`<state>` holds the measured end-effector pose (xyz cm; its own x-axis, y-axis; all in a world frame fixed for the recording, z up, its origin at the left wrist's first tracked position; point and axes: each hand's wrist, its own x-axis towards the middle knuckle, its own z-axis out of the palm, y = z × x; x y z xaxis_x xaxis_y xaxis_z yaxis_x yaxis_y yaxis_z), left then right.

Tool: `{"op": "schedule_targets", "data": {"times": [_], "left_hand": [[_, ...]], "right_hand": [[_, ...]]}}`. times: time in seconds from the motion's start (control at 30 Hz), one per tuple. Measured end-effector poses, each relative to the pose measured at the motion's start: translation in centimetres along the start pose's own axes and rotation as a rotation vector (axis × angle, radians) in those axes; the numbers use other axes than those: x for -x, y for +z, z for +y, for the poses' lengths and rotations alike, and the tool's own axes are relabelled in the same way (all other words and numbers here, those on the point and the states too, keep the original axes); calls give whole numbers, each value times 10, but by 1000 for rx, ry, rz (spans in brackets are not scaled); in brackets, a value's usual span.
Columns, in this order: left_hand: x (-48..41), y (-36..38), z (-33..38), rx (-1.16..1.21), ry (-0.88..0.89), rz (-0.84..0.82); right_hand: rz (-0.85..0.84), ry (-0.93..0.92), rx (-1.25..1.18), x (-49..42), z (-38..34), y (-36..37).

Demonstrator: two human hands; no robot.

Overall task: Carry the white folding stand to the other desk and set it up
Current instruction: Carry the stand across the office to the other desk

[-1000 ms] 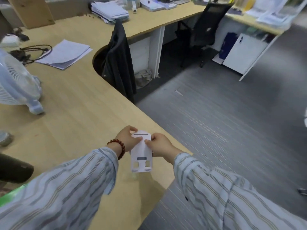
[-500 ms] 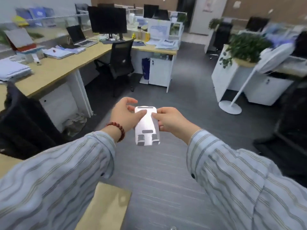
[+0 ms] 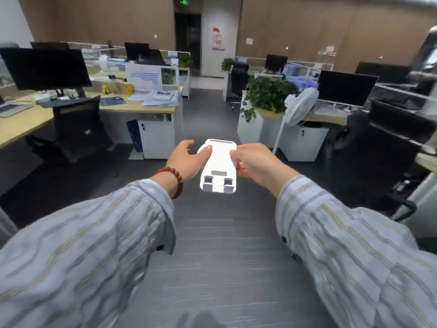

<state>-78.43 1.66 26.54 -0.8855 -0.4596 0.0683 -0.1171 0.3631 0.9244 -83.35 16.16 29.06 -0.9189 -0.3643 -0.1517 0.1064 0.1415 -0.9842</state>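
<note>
The white folding stand is folded flat and held in the air in front of me, above the grey carpet. My left hand, with a red bead bracelet at the wrist, grips its left edge with the thumb on top. My right hand grips its right edge. Two small feet at the stand's near end point toward me. Both striped sleeves fill the lower part of the view.
A wooden desk with monitors, papers and a black chair stands to the left. To the right are a white cabinet with a plant, a white pedestal fan, another desk and a black chair. A carpeted aisle runs ahead.
The view has swung from the first wooden desk up into the open office aisle. Both hands keep hold of the stand, which has left the desk and is now over the carpet.
</note>
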Motion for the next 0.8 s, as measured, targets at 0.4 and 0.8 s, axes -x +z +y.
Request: {"op": "schedule_targets", "data": {"times": [0.4,0.8], "left_hand": [[-265,70,11,124,182,-52],[-595,122,64,431,68,-152]], "right_hand": [[12,-198,186,-255,-36,-49],[171,-111,85,-582,-118,-83]]}}
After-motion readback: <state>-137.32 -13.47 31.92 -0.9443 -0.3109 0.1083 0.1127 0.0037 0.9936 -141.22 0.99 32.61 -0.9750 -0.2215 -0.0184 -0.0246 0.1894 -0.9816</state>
